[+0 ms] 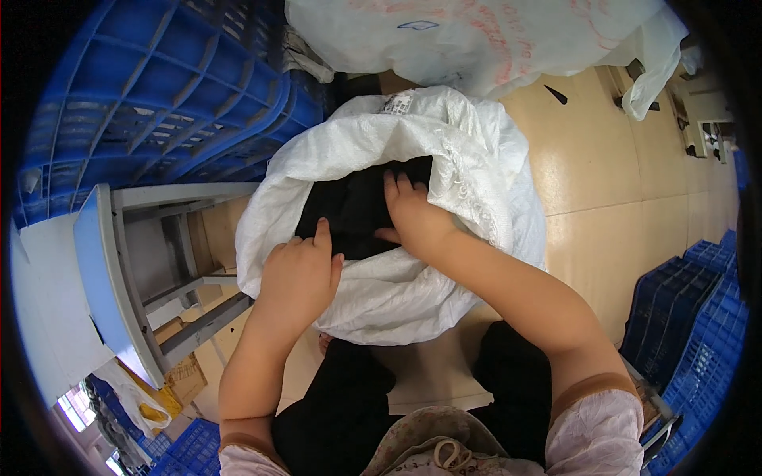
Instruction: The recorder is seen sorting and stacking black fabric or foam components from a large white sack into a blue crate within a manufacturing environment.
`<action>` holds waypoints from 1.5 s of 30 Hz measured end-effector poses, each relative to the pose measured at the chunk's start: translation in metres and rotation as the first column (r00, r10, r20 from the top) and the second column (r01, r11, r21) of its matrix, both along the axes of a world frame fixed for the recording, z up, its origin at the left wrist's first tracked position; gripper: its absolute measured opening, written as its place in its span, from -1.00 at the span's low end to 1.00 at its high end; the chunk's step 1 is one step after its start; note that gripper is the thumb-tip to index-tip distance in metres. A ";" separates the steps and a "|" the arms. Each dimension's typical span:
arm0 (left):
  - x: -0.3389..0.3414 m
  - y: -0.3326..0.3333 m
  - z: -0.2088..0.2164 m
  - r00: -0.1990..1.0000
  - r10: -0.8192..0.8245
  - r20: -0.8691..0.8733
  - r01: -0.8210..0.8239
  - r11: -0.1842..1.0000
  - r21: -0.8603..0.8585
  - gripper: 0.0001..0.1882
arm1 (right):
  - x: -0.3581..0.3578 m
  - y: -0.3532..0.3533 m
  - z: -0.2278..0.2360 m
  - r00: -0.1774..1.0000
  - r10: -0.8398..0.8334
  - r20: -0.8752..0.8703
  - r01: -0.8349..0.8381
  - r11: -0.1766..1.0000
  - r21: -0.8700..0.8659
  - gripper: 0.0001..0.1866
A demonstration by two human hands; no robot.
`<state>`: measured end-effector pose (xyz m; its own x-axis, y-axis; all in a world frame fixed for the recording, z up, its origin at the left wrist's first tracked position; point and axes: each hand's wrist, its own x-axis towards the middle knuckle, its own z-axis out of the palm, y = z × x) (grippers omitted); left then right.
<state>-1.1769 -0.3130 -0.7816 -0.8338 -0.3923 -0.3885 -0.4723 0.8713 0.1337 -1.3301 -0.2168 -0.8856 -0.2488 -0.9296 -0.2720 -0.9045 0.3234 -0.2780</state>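
Note:
A white woven sack (389, 289) stands upright in front of me with its rim rolled outward. Dark, folded material that looks like black cloth (346, 208) fills the mouth. My right hand (417, 214) reaches over the near right rim and lies on the black cloth, fingers apart, nothing gripped. At the near left rim is my left hand (300, 274), its index finger stretched toward the cloth and its thumb held apart; the other fingertips are partly hidden. No object shows in the left hand.
Blue plastic crates (159, 87) rise at the far left, above a grey-framed stool or small table (131, 278). A large translucent white bag (492, 40) lies beyond the sack. More crates (675, 317) are stacked at the right on the tan tiled floor (587, 174).

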 end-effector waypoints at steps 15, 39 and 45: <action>-0.012 0.001 -0.021 0.999 0.015 0.029 -0.016 1.000 0.022 -0.59 | -0.004 0.018 -0.011 0.953 0.152 -0.261 -0.181 0.979 -0.091 0.05; -0.035 0.014 -0.018 0.962 0.229 -0.147 -0.195 0.957 0.216 -0.47 | -0.055 0.018 0.033 0.757 -0.273 0.594 0.444 0.881 -0.161 -0.65; -0.031 0.021 -0.030 0.775 0.525 -0.351 -0.079 0.632 0.771 -0.08 | -0.036 0.009 0.073 0.585 -0.271 0.764 0.497 0.865 -0.074 -0.50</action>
<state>-1.2083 -0.2924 -0.8117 -0.8588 -0.4644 -0.2165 -0.3513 0.2260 0.9086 -1.3657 -0.2082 -0.8127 -0.4331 -0.8515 -0.2954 -0.1907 0.4069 -0.8934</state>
